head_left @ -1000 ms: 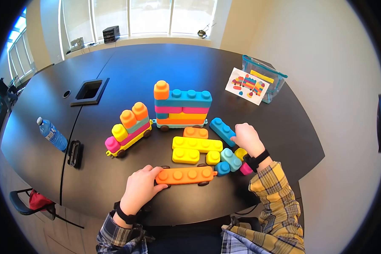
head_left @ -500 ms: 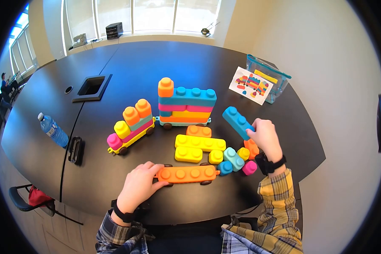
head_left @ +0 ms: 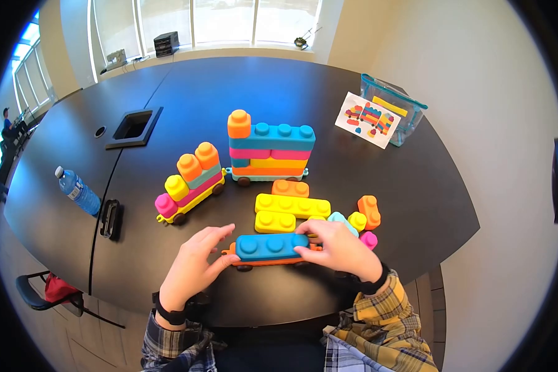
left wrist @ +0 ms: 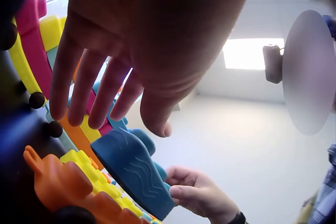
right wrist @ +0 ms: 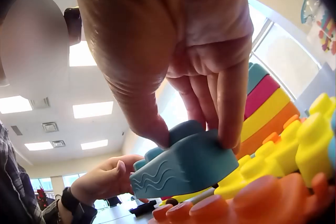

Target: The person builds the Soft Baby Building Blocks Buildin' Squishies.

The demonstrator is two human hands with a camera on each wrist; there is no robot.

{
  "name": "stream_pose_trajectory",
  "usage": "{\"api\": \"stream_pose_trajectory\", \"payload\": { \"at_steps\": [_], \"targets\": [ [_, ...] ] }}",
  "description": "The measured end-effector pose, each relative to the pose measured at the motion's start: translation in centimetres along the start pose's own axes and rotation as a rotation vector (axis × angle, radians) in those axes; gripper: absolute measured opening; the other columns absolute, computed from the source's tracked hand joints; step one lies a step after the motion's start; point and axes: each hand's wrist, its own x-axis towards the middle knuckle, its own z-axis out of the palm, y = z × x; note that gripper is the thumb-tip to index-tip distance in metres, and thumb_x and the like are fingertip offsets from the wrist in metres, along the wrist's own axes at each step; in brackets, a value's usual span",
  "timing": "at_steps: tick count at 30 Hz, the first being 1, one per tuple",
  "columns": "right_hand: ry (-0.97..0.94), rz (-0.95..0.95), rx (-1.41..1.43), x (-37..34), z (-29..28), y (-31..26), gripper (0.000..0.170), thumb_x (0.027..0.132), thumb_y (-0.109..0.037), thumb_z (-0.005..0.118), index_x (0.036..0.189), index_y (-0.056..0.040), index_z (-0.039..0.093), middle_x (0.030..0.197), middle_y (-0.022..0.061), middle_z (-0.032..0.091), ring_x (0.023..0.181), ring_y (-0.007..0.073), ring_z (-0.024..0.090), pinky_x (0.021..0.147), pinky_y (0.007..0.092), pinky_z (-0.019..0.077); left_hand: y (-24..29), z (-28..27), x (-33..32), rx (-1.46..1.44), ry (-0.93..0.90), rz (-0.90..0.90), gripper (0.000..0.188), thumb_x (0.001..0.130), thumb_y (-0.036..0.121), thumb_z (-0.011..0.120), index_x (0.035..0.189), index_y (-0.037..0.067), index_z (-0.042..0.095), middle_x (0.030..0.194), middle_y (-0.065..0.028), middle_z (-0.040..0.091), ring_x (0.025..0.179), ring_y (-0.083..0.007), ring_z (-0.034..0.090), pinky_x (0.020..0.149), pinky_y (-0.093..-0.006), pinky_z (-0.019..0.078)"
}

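My right hand (head_left: 341, 249) pinches a long blue building block (head_left: 263, 247) by its right end. The block is over an orange wheeled base (left wrist: 63, 184), its studs facing up. In both wrist views a gap shows between the block's underside and the orange studs. My left hand (head_left: 193, 263) is beside the base's left end, fingers extended and holding nothing. Behind the base are a long yellow block (head_left: 291, 204), a shorter yellow block (head_left: 273, 221) and an orange block (head_left: 290, 188).
A tall built wagon (head_left: 273, 158) is hooked to a yellow-based one (head_left: 195, 193). An orange block (head_left: 369, 212) and small pieces are at right. A picture card (head_left: 367, 121) leans on a clear pouch (head_left: 409, 111). A water bottle (head_left: 79, 191) and black case (head_left: 111, 220) are left.
My right hand has lifted the blue block from the right side and brought it left over the orange base. My left hand has let go of the base's left end.
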Motion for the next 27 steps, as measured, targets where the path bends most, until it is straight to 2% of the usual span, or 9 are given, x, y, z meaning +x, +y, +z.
{"api": "stream_pose_trajectory", "payload": {
  "at_steps": [3, 5, 12, 20, 27],
  "targets": [
    [-0.033, 0.0, 0.034, 0.4, 0.9, -0.3, 0.032, 0.093, -0.022, 0.079, 0.11, 0.0005, 0.066, 0.096, 0.0183, 0.073, 0.086, 0.0341, 0.073, 0.076, 0.0422, 0.0581, -0.6, 0.3, 0.0, -0.034, -0.071, -0.025, 0.053, 0.09, 0.012, 0.084, 0.139, 0.003, 0.065, 0.12, -0.0132, 0.071, 0.11, -0.0271, 0.072, 0.092, -0.0371, 0.0633],
    [-0.121, 0.083, -0.001, 0.5, 1.1, -0.6, 0.03, 0.094, -0.02, 0.08, 0.113, -0.0007, 0.067, 0.101, 0.0172, 0.074, 0.093, 0.034, 0.075, 0.084, 0.0393, 0.0597, -0.5, 0.4, 0.1, 0.04, -0.128, -0.057, 0.047, 0.091, 0.012, 0.083, 0.135, 0.002, 0.068, 0.116, -0.0143, 0.072, 0.105, -0.0282, 0.074, 0.092, -0.0374, 0.0637],
    [-0.125, 0.092, 0.038, 0.2, 1.6, -0.2, 0.031, 0.097, -0.02, 0.078, 0.116, -0.0001, 0.064, 0.104, 0.0178, 0.072, 0.093, 0.0345, 0.074, 0.083, 0.0402, 0.0598, -1.2, 0.9, 0.2, 0.05, -0.122, -0.028, 0.044, 0.092, 0.01, 0.082, 0.133, 0.0, 0.068, 0.113, -0.015, 0.071, 0.101, -0.0276, 0.075, 0.089, -0.0365, 0.0653],
    [-0.065, 0.112, 0.032, 0.2, 2.4, -0.1, 0.031, 0.101, -0.023, 0.075, 0.117, -0.0012, 0.059, 0.104, 0.0187, 0.071, 0.092, 0.0349, 0.074, 0.081, 0.0415, 0.0589, -1.0, 1.1, 0.4, 0.042, -0.095, -0.056, 0.041, 0.095, 0.009, 0.079, 0.133, 0.001, 0.066, 0.109, -0.0147, 0.071, 0.089, -0.0281, 0.078, 0.083, -0.0354, 0.0642],
    [-0.001, 0.075, -0.006, 0.1, 3.3, 0.4, 0.032, 0.1, -0.023, 0.075, 0.119, -0.0021, 0.06, 0.103, 0.0185, 0.071, 0.09, 0.0354, 0.073, 0.08, 0.0434, 0.0577, -1.5, 1.5, 0.5, 0.08, -0.099, -0.075, 0.04, 0.096, 0.011, 0.077, 0.132, 0.001, 0.066, 0.108, -0.0159, 0.071, 0.089, -0.0301, 0.078, 0.082, -0.0369, 0.0636]
  ]
}}
